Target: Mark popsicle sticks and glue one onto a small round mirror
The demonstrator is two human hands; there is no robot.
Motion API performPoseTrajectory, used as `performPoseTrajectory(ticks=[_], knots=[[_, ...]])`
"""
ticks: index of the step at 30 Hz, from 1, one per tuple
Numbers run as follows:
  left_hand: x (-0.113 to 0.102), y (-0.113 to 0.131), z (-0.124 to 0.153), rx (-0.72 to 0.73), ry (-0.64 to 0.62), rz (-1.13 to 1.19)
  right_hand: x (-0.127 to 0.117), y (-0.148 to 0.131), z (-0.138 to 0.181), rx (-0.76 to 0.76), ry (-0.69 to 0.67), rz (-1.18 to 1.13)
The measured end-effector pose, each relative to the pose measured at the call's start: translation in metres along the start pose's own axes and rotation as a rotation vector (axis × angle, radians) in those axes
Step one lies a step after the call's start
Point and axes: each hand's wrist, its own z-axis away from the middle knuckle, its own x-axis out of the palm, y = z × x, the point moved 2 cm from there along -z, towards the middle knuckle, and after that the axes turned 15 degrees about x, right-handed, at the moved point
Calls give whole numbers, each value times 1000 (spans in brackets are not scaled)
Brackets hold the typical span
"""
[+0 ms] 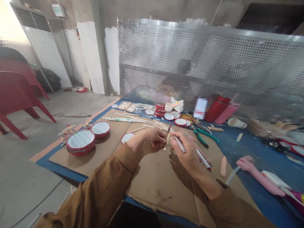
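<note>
My left hand [157, 138] is closed in a pinch on a flat wooden craft stick [167, 142], which stands on a slant above the cardboard sheet [156, 183]. Close by on the right, my right hand [186, 150] is wrapped round a slim tool with a pale pinkish handle [180, 145]. Its tip points at the craft stick; whether they touch, I cannot tell. Several loose craft sticks [161, 124] lie just beyond my hands. Under my left forearm, a round red-rimmed tin lid [127, 137] is partly hidden.
Red-rimmed lids [80, 139] are stacked at the left. Green-handled pliers [200, 138] and a pink glue gun [258, 177] lie at the right. A red bottle [216, 109] stands before the perforated metal screen [154, 57]. Red chairs [19, 95] stand left of the table.
</note>
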Motion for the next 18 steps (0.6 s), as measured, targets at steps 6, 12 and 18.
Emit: performPoseTrajectory(ticks=[6, 12, 18], knots=[[-1, -3, 0, 30, -7, -2, -6, -3, 0, -20, 84, 7], [0, -2, 0, 13, 5, -24, -6, -4, 2, 9, -21, -7], [1, 6, 5, 11, 9, -8, 7, 8, 13, 152, -230, -107]])
